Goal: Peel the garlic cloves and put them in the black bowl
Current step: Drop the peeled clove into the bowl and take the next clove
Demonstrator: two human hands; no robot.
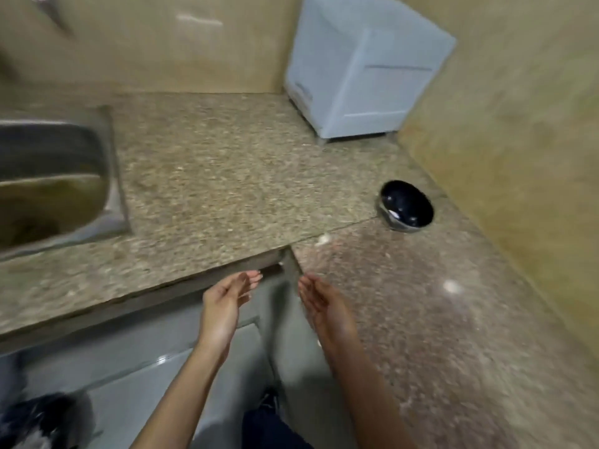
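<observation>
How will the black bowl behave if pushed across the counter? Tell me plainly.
The black bowl looks rigid and glossy, so it should keep its shape but may feel slick. It sits low and wide on the polished counter, so it would likely slide rather than tip. Little shows inside it, so it is probably light.

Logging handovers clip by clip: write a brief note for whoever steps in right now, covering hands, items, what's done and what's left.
Left hand: open, empty.
Right hand: open, empty. Both hover at the counter's front edge.
Black bowl: on the counter by the right wall; contents too blurred to tell.
Small whitish piece, perhaps garlic, lies between hands and bowl.
Done: unclear. Left: probably pick up that piece, peel it, bowl it.
</observation>
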